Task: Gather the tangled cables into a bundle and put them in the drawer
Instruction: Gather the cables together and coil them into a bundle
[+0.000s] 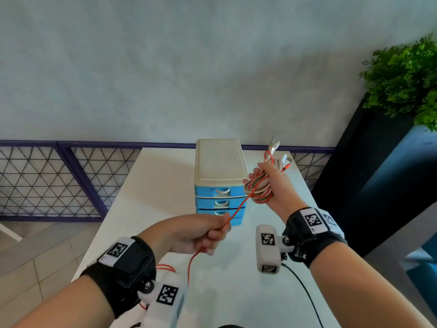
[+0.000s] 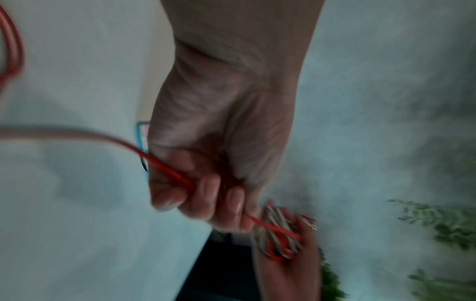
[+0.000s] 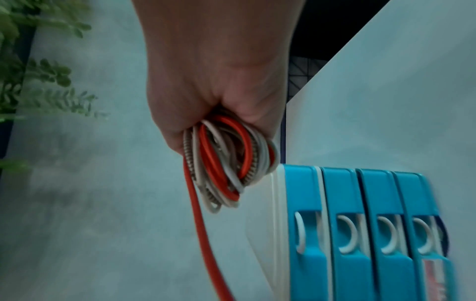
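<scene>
My right hand [image 1: 267, 183] grips a coiled bundle of red and white cables [image 1: 257, 189] in the air, just right of the drawer unit [image 1: 218, 169]. Plug ends [image 1: 275, 147] stick up above its fingers. In the right wrist view the cable bundle [image 3: 226, 160] hangs from the right hand [image 3: 213, 81]. One loose red cable [image 1: 238, 208] runs taut from the bundle down to my left hand [image 1: 201, 233], which pinches it. The left wrist view, blurred, shows the left hand [image 2: 213, 163] curled round the red cable [image 2: 170, 171]. The blue drawers [image 3: 360, 234] are all closed.
The drawer unit has a cream top and stands mid-table on the white table [image 1: 236, 292]. More red cable [image 1: 165, 268] trails on the table near my left wrist. A black cord [image 1: 305, 292] crosses the front right. A green plant [image 1: 406, 76] on a dark stand is at the right.
</scene>
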Demonstrator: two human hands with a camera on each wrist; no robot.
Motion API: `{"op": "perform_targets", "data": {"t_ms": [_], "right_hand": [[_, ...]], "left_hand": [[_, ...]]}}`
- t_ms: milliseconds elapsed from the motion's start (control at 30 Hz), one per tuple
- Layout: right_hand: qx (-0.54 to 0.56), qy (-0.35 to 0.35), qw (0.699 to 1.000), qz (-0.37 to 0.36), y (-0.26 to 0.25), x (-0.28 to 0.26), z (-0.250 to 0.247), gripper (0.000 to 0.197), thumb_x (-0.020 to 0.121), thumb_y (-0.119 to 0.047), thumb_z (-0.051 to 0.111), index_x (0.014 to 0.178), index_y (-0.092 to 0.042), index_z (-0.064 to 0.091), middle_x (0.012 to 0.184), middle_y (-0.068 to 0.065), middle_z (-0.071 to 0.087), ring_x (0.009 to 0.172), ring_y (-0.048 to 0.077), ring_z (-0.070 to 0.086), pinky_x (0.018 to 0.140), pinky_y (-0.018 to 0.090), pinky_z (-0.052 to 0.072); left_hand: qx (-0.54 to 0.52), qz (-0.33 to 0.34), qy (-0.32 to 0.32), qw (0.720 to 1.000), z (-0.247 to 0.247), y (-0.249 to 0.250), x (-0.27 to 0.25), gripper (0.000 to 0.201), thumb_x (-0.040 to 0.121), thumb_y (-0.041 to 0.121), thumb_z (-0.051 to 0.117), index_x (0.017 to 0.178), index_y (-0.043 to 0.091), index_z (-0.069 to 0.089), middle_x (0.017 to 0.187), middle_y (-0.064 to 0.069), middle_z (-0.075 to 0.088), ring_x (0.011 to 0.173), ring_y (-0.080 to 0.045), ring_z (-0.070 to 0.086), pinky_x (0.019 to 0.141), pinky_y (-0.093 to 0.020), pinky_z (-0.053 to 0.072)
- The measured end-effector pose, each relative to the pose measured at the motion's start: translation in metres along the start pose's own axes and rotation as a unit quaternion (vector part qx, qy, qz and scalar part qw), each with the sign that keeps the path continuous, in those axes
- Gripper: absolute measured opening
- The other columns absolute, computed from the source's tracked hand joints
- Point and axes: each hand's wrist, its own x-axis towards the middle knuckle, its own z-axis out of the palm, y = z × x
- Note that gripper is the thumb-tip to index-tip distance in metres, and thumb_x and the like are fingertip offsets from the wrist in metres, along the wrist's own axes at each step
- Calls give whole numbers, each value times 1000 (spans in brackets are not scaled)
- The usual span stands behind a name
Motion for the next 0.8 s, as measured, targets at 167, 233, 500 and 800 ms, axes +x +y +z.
{"op": "perform_targets", "data": {"t_ms": [167,233,500,800], "right_hand": [[-67,-59,994,60,-23,-10,-8,11,91,-10,57,80,-6,58,68,6,60,63,17,66,80,42,58],[-150,-78,982,81,-22,-15,-6,14,90,-9,57,77,-5,59,70,8,63,68,18,68,84,42,57],[-265,-177,937,141,6,-23,7,22,80,-8,65,99,1,64,109,28,66,104,35,66,93,45,51],[-216,-99,967,89,5,-12,-8,14,88,-21,67,82,-9,61,71,7,63,62,19,64,80,43,54]], "left_hand": [[302,2,132,944,-20,-11,0,33,96,41,46,69,23,56,64,6,41,51,-6,35,51,-18,27],[408,52,253,875,-28,3,7,31,94,37,51,67,26,60,64,3,48,56,-9,40,51,-20,30],[397,254,343,812,-18,44,20,22,89,34,59,78,16,66,82,-1,68,74,-15,58,68,-31,44],[-20,77,208,975,-25,36,-1,35,99,39,37,75,18,51,48,9,35,40,-9,33,46,-22,39]]}}
